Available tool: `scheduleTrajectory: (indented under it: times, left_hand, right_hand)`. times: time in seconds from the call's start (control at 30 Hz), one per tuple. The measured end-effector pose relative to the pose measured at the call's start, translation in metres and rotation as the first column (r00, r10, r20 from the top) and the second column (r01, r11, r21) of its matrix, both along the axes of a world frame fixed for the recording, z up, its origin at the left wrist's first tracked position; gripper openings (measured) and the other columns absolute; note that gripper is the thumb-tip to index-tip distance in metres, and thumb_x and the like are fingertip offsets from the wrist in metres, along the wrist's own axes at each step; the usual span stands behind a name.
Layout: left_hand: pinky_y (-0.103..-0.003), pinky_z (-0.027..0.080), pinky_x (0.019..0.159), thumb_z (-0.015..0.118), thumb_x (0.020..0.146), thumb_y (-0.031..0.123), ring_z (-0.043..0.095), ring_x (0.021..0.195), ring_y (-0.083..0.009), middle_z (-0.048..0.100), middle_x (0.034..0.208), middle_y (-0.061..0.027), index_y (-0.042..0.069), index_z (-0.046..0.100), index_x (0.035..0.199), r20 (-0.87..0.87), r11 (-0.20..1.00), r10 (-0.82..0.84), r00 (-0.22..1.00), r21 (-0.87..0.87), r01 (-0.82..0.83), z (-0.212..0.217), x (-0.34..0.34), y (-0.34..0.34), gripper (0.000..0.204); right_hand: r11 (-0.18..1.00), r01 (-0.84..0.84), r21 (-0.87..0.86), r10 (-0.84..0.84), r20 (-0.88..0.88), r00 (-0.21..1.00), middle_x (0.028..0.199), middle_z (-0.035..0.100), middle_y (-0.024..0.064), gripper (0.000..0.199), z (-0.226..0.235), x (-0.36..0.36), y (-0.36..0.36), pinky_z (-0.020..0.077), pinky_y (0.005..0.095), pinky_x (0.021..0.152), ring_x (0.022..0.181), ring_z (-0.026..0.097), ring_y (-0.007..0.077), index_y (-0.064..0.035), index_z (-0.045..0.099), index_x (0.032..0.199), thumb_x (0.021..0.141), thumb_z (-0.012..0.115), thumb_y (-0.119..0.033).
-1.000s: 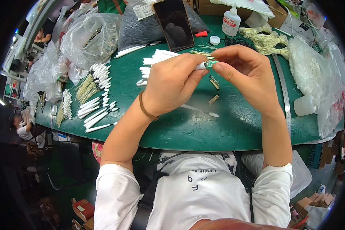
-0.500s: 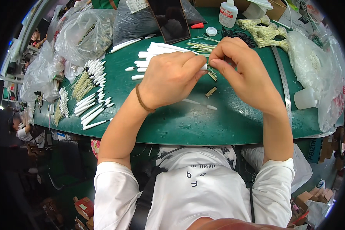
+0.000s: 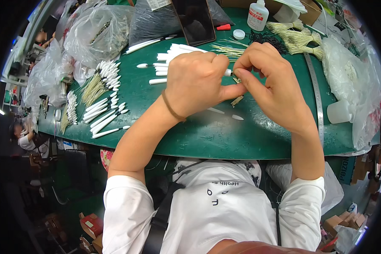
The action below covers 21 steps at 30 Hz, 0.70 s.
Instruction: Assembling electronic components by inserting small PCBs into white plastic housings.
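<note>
My left hand [image 3: 194,82] is closed around a white tube [image 3: 228,73], whose right end sticks out past the fingers; the thumb reaches toward my other hand. At that end, my right hand [image 3: 273,80] pinches with thumb and forefinger; a small dark bit shows there, its kind hidden by the fingertips. Behind my left hand lies a pile of white tubes [image 3: 173,53]. Just below the fingertips is a small brass-coloured metal piece [image 3: 237,100], partly covered. Nearer on the table lies a white pointed tip [image 3: 237,117], with a white stick beside it.
On the left lie finished-looking white pens [image 3: 100,122] and white tips on pale strands [image 3: 108,74]. At the back are a phone [image 3: 194,21], a glue bottle [image 3: 258,16], a cap [image 3: 239,34] and pale strand bundles [image 3: 298,38]. A metal ruler [image 3: 315,91] and white cup [image 3: 338,111] stand right.
My left hand has turned slightly, its thumb now stretched toward my right hand. A dark bit now shows at the tube's end. The whole view has shifted a little.
</note>
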<state>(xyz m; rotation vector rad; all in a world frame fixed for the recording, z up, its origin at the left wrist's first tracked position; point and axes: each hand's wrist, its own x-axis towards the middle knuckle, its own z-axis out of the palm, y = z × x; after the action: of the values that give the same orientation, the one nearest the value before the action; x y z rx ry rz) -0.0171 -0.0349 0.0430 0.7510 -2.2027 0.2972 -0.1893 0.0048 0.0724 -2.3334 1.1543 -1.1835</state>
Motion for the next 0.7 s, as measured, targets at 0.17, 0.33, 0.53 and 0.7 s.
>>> scheduleTrajectory:
  times: [0.17, 0.33, 0.53, 0.7]
  left_hand:
    - [-0.032, 0.041, 0.041, 0.074, 0.061, 0.044, 0.054, 0.044, -0.0201, 0.051, 0.049, -0.0046, 0.009, 0.052, 0.052, 0.024, 0.995, 0.046, 0.999, -0.090, -0.044, -0.0010, 0.0013, 0.0000, 0.042]
    - [-0.032, 0.041, 0.040, 0.070, 0.063, 0.043, 0.055, 0.044, -0.0193, 0.051, 0.049, -0.0047, 0.008, 0.053, 0.052, 0.015, 0.997, 0.007, 1.000, -0.074, -0.006, 0.0011, 0.0021, 0.0027, 0.040]
    - [-0.031, 0.042, 0.041, 0.066, 0.066, 0.042, 0.056, 0.045, -0.0199, 0.052, 0.049, -0.0055, 0.008, 0.051, 0.052, 0.046, 0.997, 0.043, 0.998, -0.068, -0.040, -0.0014, 0.0012, 0.0024, 0.039]
    - [-0.032, 0.042, 0.041, 0.065, 0.067, 0.042, 0.056, 0.045, -0.0206, 0.054, 0.050, -0.0059, 0.008, 0.051, 0.052, 0.029, 0.997, 0.014, 0.999, -0.073, -0.012, -0.0058, 0.0007, -0.0011, 0.039]
  right_hand:
    - [0.997, -0.005, 0.076, 0.004, 0.018, 1.000, 0.074, 0.054, 0.0099, 0.005, 0.0022, 0.0011, 0.0025, 0.0399, 0.0356, 0.068, 0.077, 0.048, 0.0266, 0.0008, 0.056, 0.076, 0.078, 0.059, -0.003]
    - [0.994, -0.002, 0.105, -0.002, 0.037, 0.999, 0.074, 0.054, 0.0093, 0.004, 0.0010, 0.0021, 0.0042, 0.0397, 0.0351, 0.068, 0.076, 0.049, 0.0256, 0.0005, 0.056, 0.076, 0.078, 0.059, -0.002]
    - [0.998, -0.022, 0.052, 0.021, 0.032, 0.999, 0.074, 0.053, 0.0095, 0.005, -0.0002, 0.0019, 0.0030, 0.0396, 0.0355, 0.069, 0.076, 0.048, 0.0264, 0.0005, 0.056, 0.076, 0.078, 0.059, -0.002]
    - [0.999, -0.019, 0.046, 0.017, 0.033, 0.999, 0.075, 0.053, 0.0097, 0.005, 0.0003, 0.0033, 0.0037, 0.0395, 0.0355, 0.069, 0.076, 0.048, 0.0269, 0.0006, 0.055, 0.076, 0.077, 0.060, -0.002]
